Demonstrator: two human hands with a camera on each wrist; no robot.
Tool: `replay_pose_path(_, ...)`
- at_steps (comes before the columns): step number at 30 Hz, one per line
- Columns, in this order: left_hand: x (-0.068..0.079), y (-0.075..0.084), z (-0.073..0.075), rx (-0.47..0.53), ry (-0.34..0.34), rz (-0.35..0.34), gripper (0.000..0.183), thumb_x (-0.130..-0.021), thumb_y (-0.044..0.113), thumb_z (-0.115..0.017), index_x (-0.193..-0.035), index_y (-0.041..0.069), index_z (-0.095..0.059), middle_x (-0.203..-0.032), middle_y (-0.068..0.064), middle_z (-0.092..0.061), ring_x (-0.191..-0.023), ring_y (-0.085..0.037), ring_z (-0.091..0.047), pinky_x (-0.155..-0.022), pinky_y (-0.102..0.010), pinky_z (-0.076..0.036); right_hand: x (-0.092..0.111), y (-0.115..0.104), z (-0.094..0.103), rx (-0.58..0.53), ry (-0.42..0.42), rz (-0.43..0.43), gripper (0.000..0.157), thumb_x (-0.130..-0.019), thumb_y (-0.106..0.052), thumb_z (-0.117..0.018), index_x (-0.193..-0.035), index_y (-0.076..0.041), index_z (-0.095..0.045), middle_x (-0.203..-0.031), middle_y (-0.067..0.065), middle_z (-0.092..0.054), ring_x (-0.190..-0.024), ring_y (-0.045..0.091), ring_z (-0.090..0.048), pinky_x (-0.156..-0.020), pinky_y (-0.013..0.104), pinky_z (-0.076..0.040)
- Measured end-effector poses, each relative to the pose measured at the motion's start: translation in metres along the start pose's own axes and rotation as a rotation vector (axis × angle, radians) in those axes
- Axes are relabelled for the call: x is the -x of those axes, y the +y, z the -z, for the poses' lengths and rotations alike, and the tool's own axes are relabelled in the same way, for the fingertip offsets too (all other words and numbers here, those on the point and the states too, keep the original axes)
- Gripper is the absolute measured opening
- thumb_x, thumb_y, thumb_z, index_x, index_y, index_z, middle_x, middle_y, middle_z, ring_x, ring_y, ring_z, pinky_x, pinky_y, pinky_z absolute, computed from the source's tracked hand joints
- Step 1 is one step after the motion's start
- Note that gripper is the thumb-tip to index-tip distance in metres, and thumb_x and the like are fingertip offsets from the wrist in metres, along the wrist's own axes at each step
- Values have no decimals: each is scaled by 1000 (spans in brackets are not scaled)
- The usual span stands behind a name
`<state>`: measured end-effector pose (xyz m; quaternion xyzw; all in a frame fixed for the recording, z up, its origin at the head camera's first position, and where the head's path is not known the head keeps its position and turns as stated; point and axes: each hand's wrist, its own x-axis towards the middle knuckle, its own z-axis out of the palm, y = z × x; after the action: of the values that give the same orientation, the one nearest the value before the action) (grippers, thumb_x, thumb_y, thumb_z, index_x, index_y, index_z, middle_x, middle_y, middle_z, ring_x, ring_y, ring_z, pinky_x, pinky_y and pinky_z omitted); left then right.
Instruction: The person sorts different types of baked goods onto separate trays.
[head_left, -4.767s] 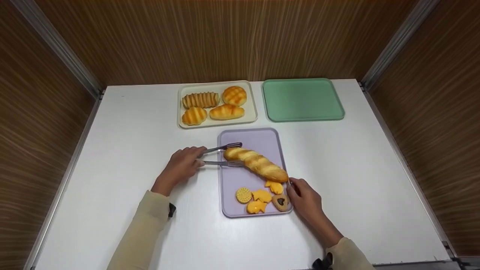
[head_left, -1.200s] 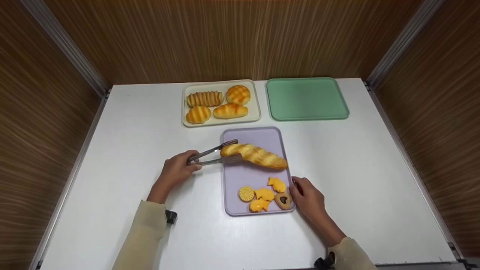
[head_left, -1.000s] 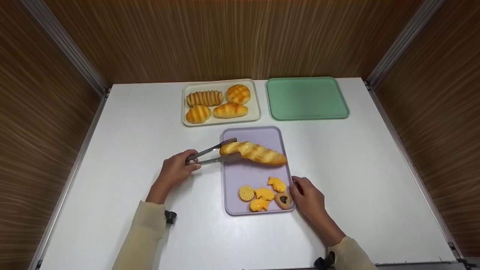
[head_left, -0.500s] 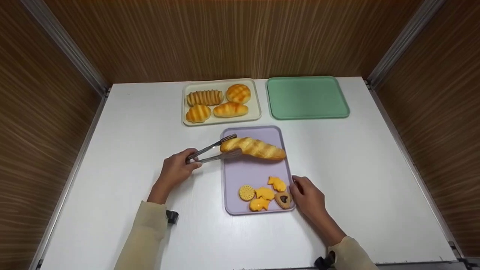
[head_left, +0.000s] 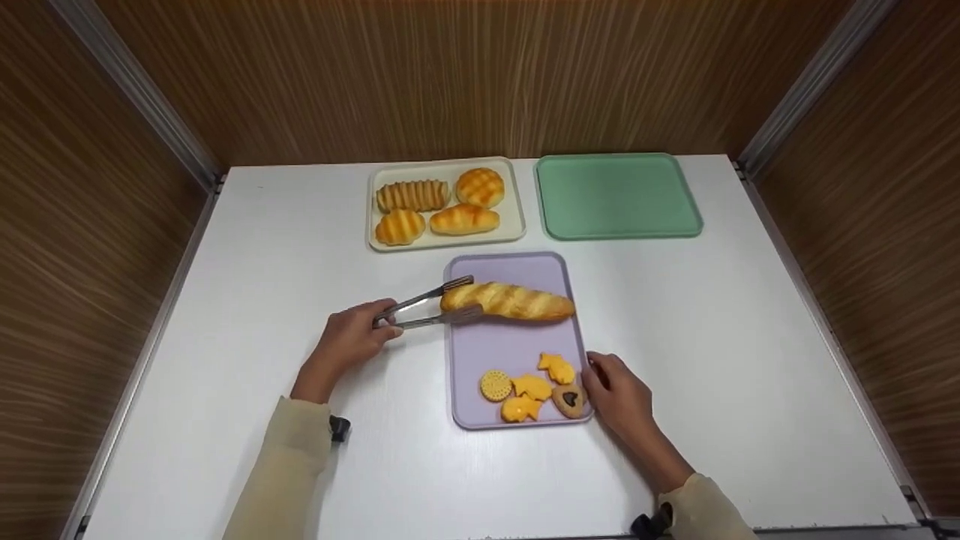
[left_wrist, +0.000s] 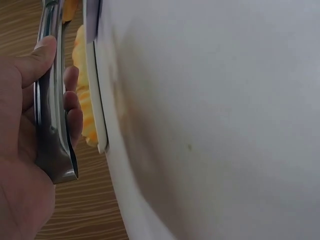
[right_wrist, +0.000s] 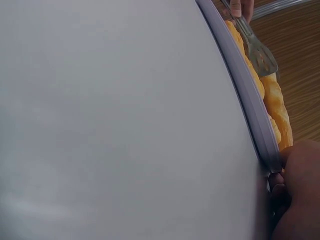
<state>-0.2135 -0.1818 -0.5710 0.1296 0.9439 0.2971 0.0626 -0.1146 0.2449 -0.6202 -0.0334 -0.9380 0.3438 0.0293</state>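
Observation:
My left hand (head_left: 351, 343) holds metal tongs (left_wrist: 51, 107) between thumb and fingers. The tongs' two arms lie either side of the left end of a long twisted bread loaf (head_left: 517, 301). Crosswise, this loaf spans the upper half of the lilac tray (head_left: 510, 268). At the tray's right rim, low down, my right hand (head_left: 619, 392) pinches the edge; the right wrist view shows its thumb (right_wrist: 286, 155) over the rim. In the tray's lower right are a round cracker (head_left: 496, 385), a heart-centred cookie (head_left: 568, 400) and several fish-shaped crackers (head_left: 532, 387).
A cream tray (head_left: 512, 238) behind holds a ridged loaf (head_left: 412, 196), a round bun (head_left: 480, 187), a striped roll (head_left: 400, 226) and a longer roll (head_left: 464, 220). Right of it lies a green tray (head_left: 619, 196). Wood-grain panels (head_left: 450, 82) wall the white table (head_left: 750, 390) on three sides.
The loaf has swung from a diagonal to nearly level, its right end moving away from the crackers. My left hand with the tongs has shifted slightly left; my right hand stays at the rim.

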Motion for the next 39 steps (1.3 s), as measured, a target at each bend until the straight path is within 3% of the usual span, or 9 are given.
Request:
replay_pose_path(5,-7,-5,2,-4,-61,2,37,-95,30,-70,-129,18,-64,-105,3,-69,-92,-20,-59,-88,-44,-48,2,0,0,2,16,10,37,-100,-24,-62,-133,-7,-63,-102,4,-67,-88,17,-57,-83,41,-50)
replay_pose_path(15,-18,1,-9,-11,-137,-30,54,-96,40,-67,-145,24,-55,-128,0,-68,-120,-25,-61,-105,-50,-45,2,0,-1,-4,-9,-4,39,-100,-25,-61,-135,-7,-62,-110,7,-67,-94,20,-59,-89,44,-51)
replay_pose_path(22,-23,2,-17,-35,-96,-94,47,-91,43,-70,-132,22,-62,-111,1,-71,-107,-23,-64,-96,-47,-50,1,-1,1,-13,-3,10,38,-100,-25,-62,-134,-7,-63,-110,7,-68,-94,21,-60,-90,44,-51)
replay_pose_path(28,-25,3,-16,2,-107,-78,57,-88,43,-77,-137,20,-60,-117,0,-70,-118,-26,-61,-104,-49,-45,0,1,3,-9,3,15,38,-100,-24,-62,-134,-7,-63,-111,7,-68,-96,21,-61,-91,45,-51)
replay_pose_path(33,-27,5,-17,-25,-114,-87,57,-86,48,-77,-133,18,-62,-115,0,-70,-111,-25,-63,-98,-48,-48,0,2,1,10,27,30,35,-100,-22,-62,-131,-7,-64,-113,6,-69,-98,21,-64,-91,46,-51)
replay_pose_path(39,-26,4,-18,-22,-71,-74,48,-87,46,-76,-126,21,-66,-112,1,-70,-98,-24,-63,-89,-47,-49,1,1,1,9,33,29,35,-99,-21,-63,-131,-7,-64,-111,6,-69,-96,20,-63,-90,46,-51)
